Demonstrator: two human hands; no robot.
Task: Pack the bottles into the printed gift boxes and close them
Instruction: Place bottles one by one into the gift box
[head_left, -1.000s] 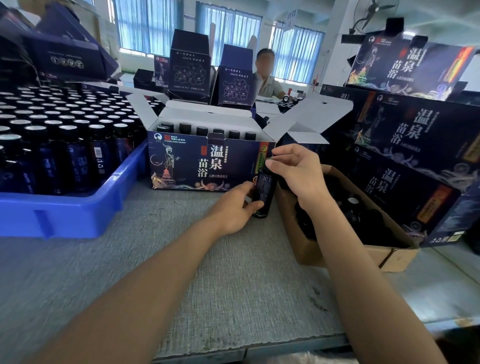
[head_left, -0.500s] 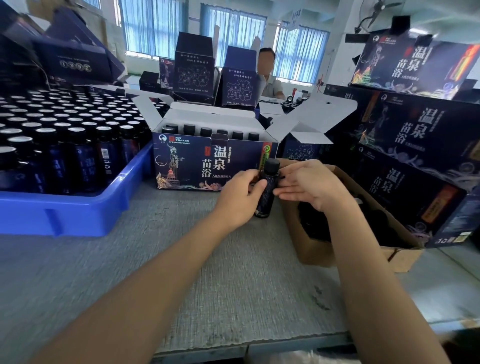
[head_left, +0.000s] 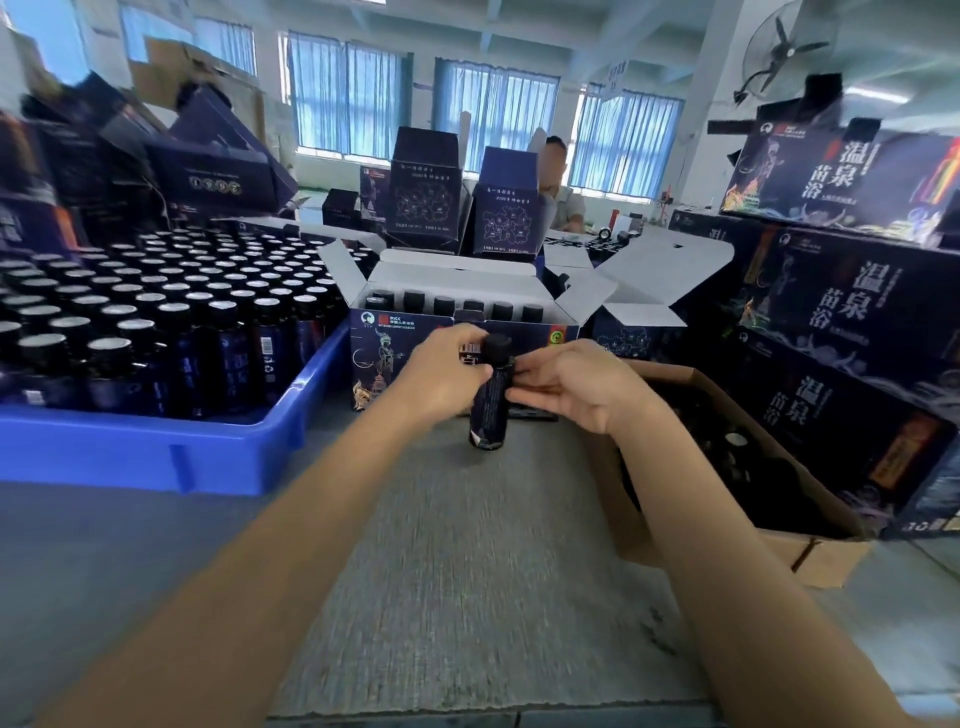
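Centre frame, left hand (head_left: 441, 376) and right hand (head_left: 576, 387) both clasping small dark glass bottle (head_left: 489, 405); open printed navy gift box (head_left: 457, 353) just behind

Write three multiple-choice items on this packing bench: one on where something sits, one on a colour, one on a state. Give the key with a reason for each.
1. Where is the tray full of bottles, as the person sees it?
A. To the left of the open gift box
B. To the right of it
C. On top of it

2. What colour is that tray?
A. Red
B. Blue
C. White

3. How are the top flaps of the open gift box?
A. Taped shut
C. Torn off
B. Folded open

Key: 1 A, the tray lies left of the box, beside the left hand. 2 B, its wall is bright blue. 3 B, white flaps stand out and a row of caps shows inside, while the left hand and the right hand hold a single bottle in front.
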